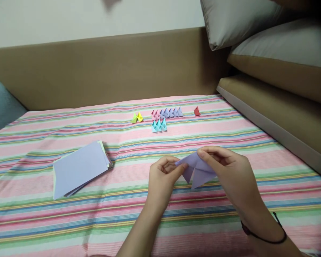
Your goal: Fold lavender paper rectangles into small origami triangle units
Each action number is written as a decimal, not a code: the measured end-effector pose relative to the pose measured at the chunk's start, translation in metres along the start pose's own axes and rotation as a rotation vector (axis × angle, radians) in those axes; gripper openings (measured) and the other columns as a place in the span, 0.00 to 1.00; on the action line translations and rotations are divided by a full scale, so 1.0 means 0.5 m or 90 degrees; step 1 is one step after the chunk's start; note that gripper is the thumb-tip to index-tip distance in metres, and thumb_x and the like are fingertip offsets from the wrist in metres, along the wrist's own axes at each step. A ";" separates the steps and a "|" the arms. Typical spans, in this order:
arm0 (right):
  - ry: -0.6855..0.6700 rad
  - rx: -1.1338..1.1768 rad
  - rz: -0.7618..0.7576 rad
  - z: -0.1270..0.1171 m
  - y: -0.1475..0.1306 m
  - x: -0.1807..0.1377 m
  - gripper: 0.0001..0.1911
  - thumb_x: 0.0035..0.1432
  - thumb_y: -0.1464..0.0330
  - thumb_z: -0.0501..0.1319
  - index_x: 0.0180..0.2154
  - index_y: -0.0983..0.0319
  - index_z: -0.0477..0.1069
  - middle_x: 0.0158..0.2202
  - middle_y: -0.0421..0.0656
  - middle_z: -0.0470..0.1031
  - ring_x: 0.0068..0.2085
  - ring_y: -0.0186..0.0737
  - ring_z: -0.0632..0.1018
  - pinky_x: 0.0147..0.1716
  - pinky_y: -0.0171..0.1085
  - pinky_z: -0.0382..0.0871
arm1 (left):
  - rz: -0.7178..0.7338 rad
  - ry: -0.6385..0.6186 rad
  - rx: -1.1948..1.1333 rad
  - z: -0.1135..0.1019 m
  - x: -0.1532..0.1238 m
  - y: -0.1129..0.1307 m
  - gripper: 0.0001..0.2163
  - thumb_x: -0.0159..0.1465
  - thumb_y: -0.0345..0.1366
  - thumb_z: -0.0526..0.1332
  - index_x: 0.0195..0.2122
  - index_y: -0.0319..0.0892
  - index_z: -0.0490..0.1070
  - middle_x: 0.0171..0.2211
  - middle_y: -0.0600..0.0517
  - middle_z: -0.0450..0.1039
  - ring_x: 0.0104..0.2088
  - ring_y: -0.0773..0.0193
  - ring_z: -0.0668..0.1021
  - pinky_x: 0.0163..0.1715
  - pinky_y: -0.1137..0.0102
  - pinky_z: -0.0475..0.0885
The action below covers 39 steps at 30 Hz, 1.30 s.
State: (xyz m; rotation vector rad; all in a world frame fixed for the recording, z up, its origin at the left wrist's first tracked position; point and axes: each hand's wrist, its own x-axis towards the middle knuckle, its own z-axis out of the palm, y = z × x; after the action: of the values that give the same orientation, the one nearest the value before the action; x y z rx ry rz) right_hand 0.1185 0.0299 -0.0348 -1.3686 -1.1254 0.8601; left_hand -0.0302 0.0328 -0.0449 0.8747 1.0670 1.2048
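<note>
Left hand (pixel 163 175) and right hand (pixel 234 172) pinch folded lilac paper (pixel 195 159), flaps (pixel 202 177) below grip; probably light, crisp, easily creased, best held by corners

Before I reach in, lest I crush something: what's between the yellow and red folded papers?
In the head view: pink folded papers, then lilac ones, with teal ones in front.

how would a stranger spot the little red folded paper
On the striped cloth, look toward the far edge by the brown panel. There, find the row of lavender folded papers and go right across a gap. The red folded paper sits alone, the only red one.
</note>
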 end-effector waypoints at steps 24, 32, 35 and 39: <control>-0.167 -0.008 0.001 0.010 0.001 -0.004 0.08 0.50 0.62 0.66 0.28 0.60 0.78 0.29 0.41 0.79 0.32 0.41 0.79 0.31 0.36 0.72 | -0.021 -0.170 0.184 -0.018 -0.001 0.007 0.07 0.50 0.33 0.68 0.30 0.39 0.75 0.27 0.49 0.77 0.27 0.63 0.76 0.26 0.73 0.68; -0.200 0.006 0.015 0.007 0.001 0.000 0.08 0.51 0.62 0.66 0.28 0.60 0.78 0.30 0.42 0.79 0.33 0.41 0.79 0.31 0.36 0.73 | -0.058 -0.201 0.153 -0.025 0.000 0.014 0.08 0.52 0.36 0.67 0.31 0.38 0.77 0.27 0.48 0.78 0.26 0.64 0.76 0.25 0.74 0.66; -0.231 0.054 0.061 0.005 0.003 0.002 0.09 0.50 0.61 0.66 0.33 0.59 0.77 0.32 0.42 0.80 0.34 0.42 0.80 0.32 0.37 0.73 | -0.046 -0.169 0.147 -0.025 0.002 0.012 0.08 0.53 0.37 0.67 0.30 0.37 0.77 0.26 0.49 0.78 0.25 0.64 0.76 0.24 0.74 0.67; -0.274 0.107 0.099 0.006 0.011 0.004 0.16 0.47 0.63 0.69 0.39 0.60 0.74 0.37 0.44 0.80 0.39 0.44 0.80 0.35 0.39 0.74 | 0.002 -0.103 0.121 -0.026 0.006 0.011 0.09 0.52 0.38 0.68 0.29 0.36 0.76 0.25 0.50 0.77 0.25 0.65 0.76 0.24 0.75 0.68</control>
State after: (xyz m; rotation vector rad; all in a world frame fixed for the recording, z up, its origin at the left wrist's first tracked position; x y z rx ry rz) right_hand 0.1168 0.0329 -0.0406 -1.1717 -1.2452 1.3781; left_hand -0.0440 0.0364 -0.0440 1.1010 1.0603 1.0275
